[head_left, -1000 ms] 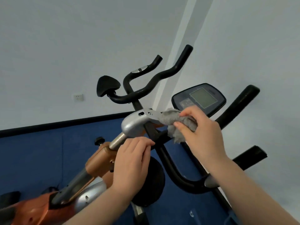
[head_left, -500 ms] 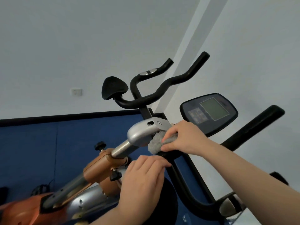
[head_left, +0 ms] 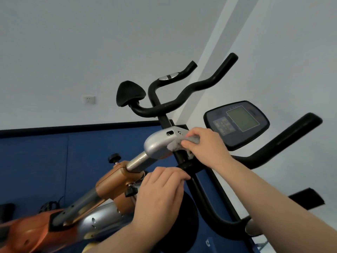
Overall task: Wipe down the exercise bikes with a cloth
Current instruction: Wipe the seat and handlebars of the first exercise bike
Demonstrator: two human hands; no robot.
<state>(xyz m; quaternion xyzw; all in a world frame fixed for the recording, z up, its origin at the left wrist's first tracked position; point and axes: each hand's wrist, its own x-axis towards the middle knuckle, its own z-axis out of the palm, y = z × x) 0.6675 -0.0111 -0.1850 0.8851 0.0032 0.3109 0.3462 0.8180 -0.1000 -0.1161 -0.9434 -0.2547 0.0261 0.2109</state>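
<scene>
**Cloth contact at the handlebar bracket**

Head view. Right hand [head_left: 206, 148] grips a grey cloth [head_left: 175, 145], fingers curled round it, and presses it against the end of the silver bracket [head_left: 160, 143] of the near exercise bike [head_left: 116, 181]. The cloth sits between the bracket and the black handlebar stem just beside it; most of the cloth is hidden under the fingers. Left hand [head_left: 160, 196] lies lower, below the bracket, fingers bent forward with the tips at the black handlebar tube [head_left: 206, 201]; whether it actually clasps the tube cannot be told. It carries nothing else.

The bracket caps a bare metal post that enters an orange-brown frame collar fitted with black adjustment knobs [head_left: 114, 157]. A display console [head_left: 237, 123] with a greenish screen stands beyond the right hand. Black handlebar ends extend to the right.

A second set of black handlebars [head_left: 182, 99] rises behind the bracket, with a black pad at its left end.

Room: pale grey-white walls meeting at a corner, a wall socket [head_left: 88, 99] on the left wall, a black skirting strip, and a blue floor [head_left: 45, 161].
</scene>
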